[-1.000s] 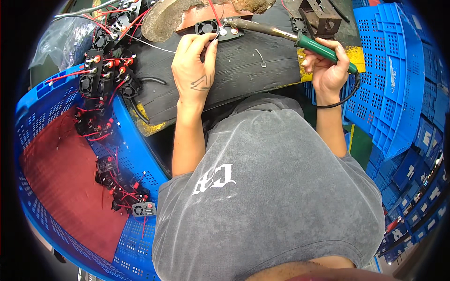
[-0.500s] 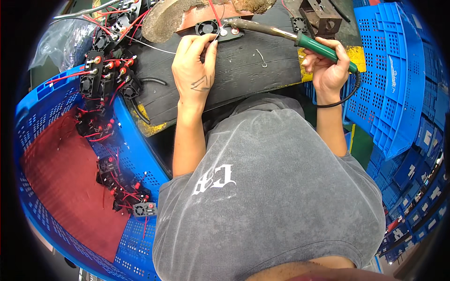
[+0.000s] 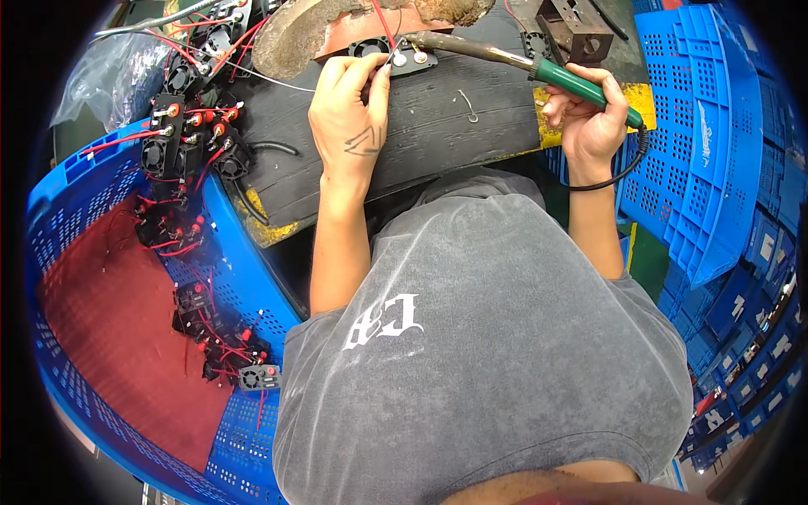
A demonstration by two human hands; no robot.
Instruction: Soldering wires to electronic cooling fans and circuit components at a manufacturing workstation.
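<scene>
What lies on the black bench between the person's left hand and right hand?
In the head view, between the left hand and the right hand, the black bench carries only a small bent wire piece. The soldering iron passes above.

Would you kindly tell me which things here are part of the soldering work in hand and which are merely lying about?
In use:
- soldering iron, in right hand
- small fan part, at the iron's tip
- thin solder wire, pinched by left hand

Lying about:
- blue crate with wired fan parts
- clear plastic bag
- stacked blue crates
- metal block
</scene>
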